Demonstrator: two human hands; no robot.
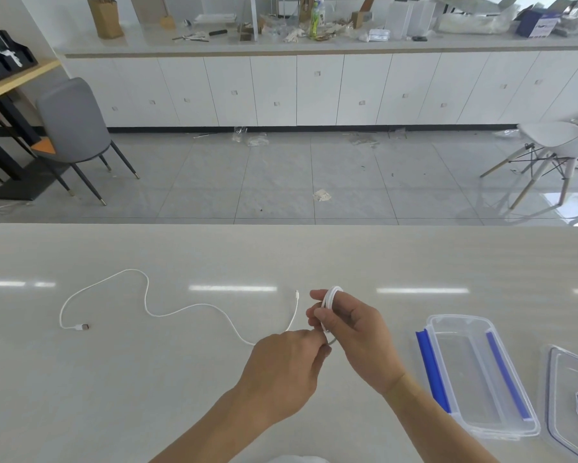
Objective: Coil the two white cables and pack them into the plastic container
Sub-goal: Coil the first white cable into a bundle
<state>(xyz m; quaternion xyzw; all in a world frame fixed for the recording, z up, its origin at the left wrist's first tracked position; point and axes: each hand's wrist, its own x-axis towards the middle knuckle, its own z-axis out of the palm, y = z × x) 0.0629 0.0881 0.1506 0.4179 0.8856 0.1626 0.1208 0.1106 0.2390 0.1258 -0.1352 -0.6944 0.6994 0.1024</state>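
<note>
Over on the left of the pale table, a loose white cable lies stretched out in lazy curves, one plug at its far-left end and the other end rising near the middle of the table, just beside the hands; part of its run slips behind the left hand. The left hand is curled with its fingertips drawn together at the bottom of the coil, though I cannot quite see what they pinch, since the fingers hide the spot. The right hand grips a coiled white cable wound round its fingers, the tight white loops showing above the knuckles while the lower part of the coil is lost between the two hands. Further right sits the plastic container, clear and rectangular with blue strips along its long sides, open on the table and well apart from the hands. Just beside it, at the right edge, lies a clear lid with a blue label, partly cut off by the edge of view. Beyond the table, across the grey tiled floor, a grey chair stands at left and a white chair at right, before a long run of white cabinets under a cluttered counter.
</note>
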